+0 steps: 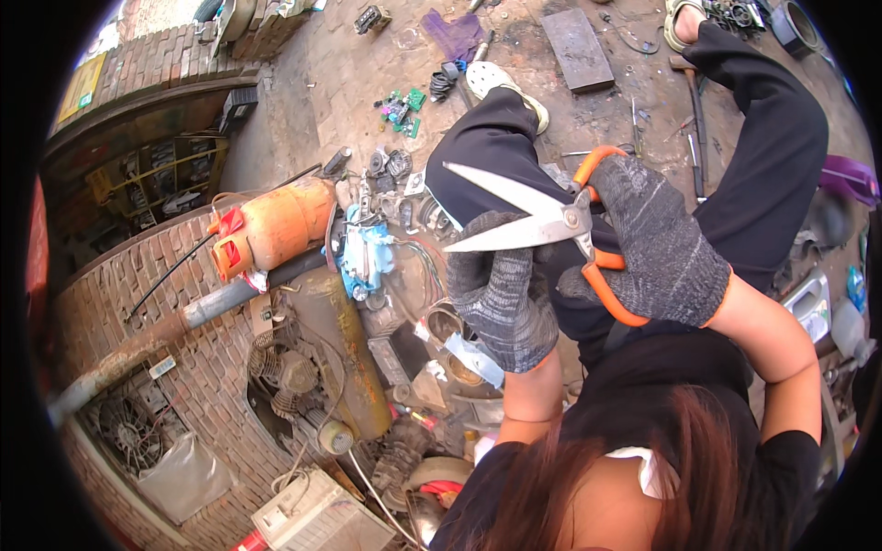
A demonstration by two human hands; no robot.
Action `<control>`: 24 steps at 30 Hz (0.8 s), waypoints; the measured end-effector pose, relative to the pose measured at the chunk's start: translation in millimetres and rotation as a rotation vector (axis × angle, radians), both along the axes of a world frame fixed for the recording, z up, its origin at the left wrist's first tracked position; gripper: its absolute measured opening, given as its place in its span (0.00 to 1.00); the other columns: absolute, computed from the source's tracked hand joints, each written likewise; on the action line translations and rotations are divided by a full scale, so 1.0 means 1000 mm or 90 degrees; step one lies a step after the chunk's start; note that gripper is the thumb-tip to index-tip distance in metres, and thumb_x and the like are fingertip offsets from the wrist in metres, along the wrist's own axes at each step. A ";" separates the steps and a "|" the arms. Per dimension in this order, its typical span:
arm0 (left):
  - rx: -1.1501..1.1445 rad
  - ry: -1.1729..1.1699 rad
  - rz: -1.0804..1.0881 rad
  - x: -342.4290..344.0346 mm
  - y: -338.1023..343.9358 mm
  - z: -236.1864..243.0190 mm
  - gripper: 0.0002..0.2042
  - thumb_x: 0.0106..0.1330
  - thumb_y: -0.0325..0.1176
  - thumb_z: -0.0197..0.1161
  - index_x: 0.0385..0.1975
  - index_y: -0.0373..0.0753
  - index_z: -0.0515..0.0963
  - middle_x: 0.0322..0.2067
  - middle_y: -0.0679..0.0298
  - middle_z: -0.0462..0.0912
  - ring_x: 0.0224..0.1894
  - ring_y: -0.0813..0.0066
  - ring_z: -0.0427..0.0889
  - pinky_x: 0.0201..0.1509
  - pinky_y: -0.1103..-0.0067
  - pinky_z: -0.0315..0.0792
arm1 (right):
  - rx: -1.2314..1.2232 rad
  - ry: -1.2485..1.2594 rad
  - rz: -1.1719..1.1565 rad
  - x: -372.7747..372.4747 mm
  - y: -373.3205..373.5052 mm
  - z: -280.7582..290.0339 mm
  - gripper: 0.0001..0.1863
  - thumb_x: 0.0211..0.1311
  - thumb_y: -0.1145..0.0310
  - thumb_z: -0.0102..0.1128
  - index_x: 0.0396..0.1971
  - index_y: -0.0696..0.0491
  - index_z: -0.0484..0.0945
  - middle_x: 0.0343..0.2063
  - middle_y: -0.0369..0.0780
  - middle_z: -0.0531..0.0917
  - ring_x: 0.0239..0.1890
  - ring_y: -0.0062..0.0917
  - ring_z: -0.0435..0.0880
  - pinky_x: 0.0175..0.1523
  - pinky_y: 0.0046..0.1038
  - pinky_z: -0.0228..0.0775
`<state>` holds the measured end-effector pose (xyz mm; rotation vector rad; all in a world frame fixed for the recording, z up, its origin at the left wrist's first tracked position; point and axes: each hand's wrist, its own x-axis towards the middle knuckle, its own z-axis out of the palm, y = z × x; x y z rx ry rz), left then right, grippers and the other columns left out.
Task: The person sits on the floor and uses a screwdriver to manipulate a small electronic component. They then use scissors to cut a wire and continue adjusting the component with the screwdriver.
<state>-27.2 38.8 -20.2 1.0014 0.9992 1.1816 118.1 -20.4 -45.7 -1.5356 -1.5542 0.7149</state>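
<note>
Orange-handled shears (576, 218) are in my right hand (657, 243), which wears a dark grey knitted glove with an orange cuff. The glove is wrapped about the handles, and the two silver blades stand apart, their tips pointing left. Behind the lower blade is my left hand (508, 308), gloved in the same grey knit, its fingers bent. That blade crosses in front of the fingers and hides part of them. Whether the left hand touches the blade or holds something small, I cannot make out. Both hands are above my lap in black trousers (772, 193).
To the left lie an orange gas cylinder (280, 225), a rusty pipe (138, 354) and a long cylindrical tank (340, 340). Ahead are green circuit boards (401, 110), a dark metal block (577, 49) and a hammer (694, 110). Loose machine parts crowd my left side.
</note>
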 end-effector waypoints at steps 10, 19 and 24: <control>0.121 0.104 0.098 -0.002 -0.003 -0.005 0.14 0.52 0.19 0.63 0.39 0.29 0.74 0.38 0.56 0.79 0.39 0.72 0.77 0.47 0.78 0.71 | 0.070 -0.071 -0.033 -0.009 -0.006 -0.010 0.36 0.42 0.62 0.67 0.51 0.64 0.62 0.47 0.55 0.67 0.51 0.50 0.67 0.58 0.42 0.57; 0.192 0.068 0.140 0.005 -0.002 -0.005 0.22 0.51 0.17 0.62 0.48 0.35 0.67 0.41 0.58 0.75 0.41 0.72 0.77 0.47 0.79 0.72 | 0.126 -0.006 -0.067 -0.014 0.006 0.007 0.27 0.40 0.64 0.67 0.39 0.63 0.69 0.31 0.47 0.74 0.32 0.41 0.75 0.37 0.35 0.68; 0.260 0.154 0.182 0.006 -0.001 -0.003 0.25 0.50 0.16 0.62 0.49 0.36 0.64 0.37 0.61 0.74 0.40 0.74 0.77 0.45 0.80 0.73 | 0.047 0.022 -0.028 -0.018 0.002 0.008 0.29 0.40 0.67 0.66 0.42 0.63 0.67 0.34 0.49 0.72 0.35 0.44 0.74 0.42 0.36 0.67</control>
